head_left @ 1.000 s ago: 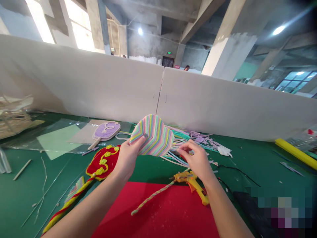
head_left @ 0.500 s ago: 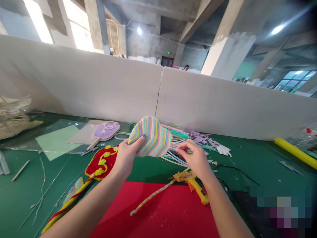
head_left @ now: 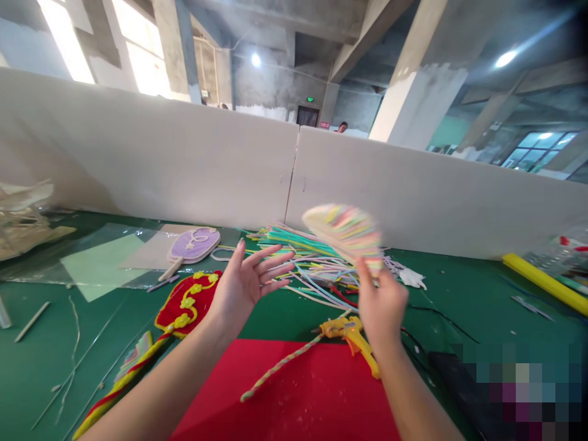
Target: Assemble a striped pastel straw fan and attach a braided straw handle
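Note:
My right hand (head_left: 381, 300) pinches the lower edge of a striped pastel fan-shaped piece (head_left: 346, 233), which is tilted and blurred by motion. My left hand (head_left: 250, 275) is raised with its palm up and fingers spread, holding nothing. Behind both hands lies a heap of pastel craft stems (head_left: 312, 263). A yellow glue gun (head_left: 351, 337) rests just below my right hand, beside a braided pastel stick (head_left: 280, 364) on a red sheet (head_left: 289, 398). Left of my left hand is a red fan with yellow flowers (head_left: 188, 303).
A purple fan (head_left: 193, 244) and a pale green sheet (head_left: 101, 266) lie at the left. White panels (head_left: 206, 165) stand along the back. A yellow bar (head_left: 544, 283) is at the right, and a black cable (head_left: 445, 317) crosses the green table.
The striped piece has passed from my left hand to my right hand, moving right and tilting. My left hand has opened, and the stems behind it show more.

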`<state>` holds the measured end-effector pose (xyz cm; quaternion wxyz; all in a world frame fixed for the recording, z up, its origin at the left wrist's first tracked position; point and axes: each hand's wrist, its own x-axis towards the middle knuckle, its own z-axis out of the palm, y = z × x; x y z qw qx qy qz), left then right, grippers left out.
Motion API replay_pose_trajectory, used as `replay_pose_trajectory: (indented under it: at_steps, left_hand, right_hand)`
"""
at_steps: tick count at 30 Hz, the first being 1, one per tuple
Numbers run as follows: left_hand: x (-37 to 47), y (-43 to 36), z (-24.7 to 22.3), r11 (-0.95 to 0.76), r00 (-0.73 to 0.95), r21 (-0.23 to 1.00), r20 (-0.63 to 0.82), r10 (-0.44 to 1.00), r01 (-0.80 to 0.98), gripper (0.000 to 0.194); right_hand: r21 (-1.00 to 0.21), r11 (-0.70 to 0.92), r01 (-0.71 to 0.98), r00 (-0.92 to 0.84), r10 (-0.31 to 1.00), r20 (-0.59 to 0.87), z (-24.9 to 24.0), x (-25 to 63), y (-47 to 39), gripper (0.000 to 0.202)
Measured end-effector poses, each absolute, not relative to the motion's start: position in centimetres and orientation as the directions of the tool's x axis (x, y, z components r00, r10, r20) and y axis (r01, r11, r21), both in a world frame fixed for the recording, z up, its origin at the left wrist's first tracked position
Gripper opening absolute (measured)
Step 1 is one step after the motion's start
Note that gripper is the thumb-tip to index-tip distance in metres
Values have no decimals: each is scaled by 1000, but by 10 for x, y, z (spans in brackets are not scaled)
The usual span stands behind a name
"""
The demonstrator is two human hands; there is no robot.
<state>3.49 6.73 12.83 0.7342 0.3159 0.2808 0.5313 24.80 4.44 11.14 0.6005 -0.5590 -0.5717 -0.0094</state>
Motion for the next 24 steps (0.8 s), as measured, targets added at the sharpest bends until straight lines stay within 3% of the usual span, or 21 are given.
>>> replay_pose_trajectory:
  at_steps: [2, 5, 9, 13, 16, 20, 24]
  left_hand:
    - [34, 70, 127, 191, 237, 793, -61, 970, -578, 56]
    - [34, 73, 123, 173, 222, 813, -55, 973, -556, 54]
    - [39, 76, 118, 189, 280, 832, -43, 959, -521, 57]
    - [48, 78, 106, 170, 289, 857, -26, 957, -487, 49]
    - [51, 78, 98, 111, 225, 889, -8, 974, -445, 41]
    - [49, 76, 96, 136, 141, 910, -87, 986, -391, 35]
    - [49, 74, 96, 152, 169, 892, -86, 982, -425, 40]
  right_hand:
    - [-848, 430, 311, 499, 685, 530, 126, 262, 43, 29]
    - [-891, 415, -182, 461, 837, 295, 141, 274, 45, 29]
    - [-876, 201, -438, 300, 952, 69, 132, 258, 52, 27]
    - [-836, -26, -549, 84, 993, -86, 105, 220, 58, 29]
    - [-837, -116, -535, -41, 993, -111, 89, 202, 58, 30]
    - [-873, -158, -462, -115, 986, -118, 82, 198, 56, 37]
    - [-943, -123, -309, -151, 985, -79, 85, 203, 55, 38]
